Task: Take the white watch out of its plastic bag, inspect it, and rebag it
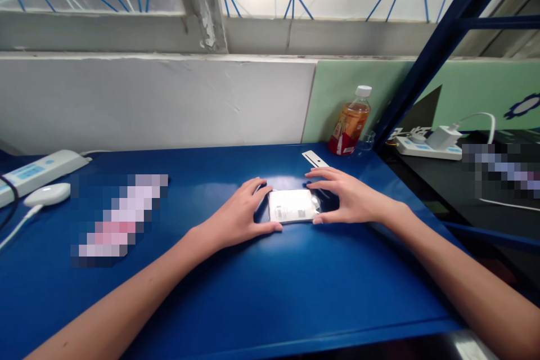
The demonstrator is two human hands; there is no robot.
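A small flat white packet in shiny clear wrapping, with fine print on its face, lies on the blue tabletop. My left hand is at its left end, thumb and fingers spread apart, the thumb tip by the packet's near edge. On the opposite end, my right hand is also open, its thumb close to the near right corner and its fingers raised over the far side. Whether the fingertips touch the wrapping I cannot tell. Behind my right hand lies a white strip like a card or ruler, partly hidden by the fingers.
A drink bottle with a white cap stands at the back right by the wall. To the left are a power strip, a white charger with its cable, and a blurred-out object. A blue metal post rises at the right.
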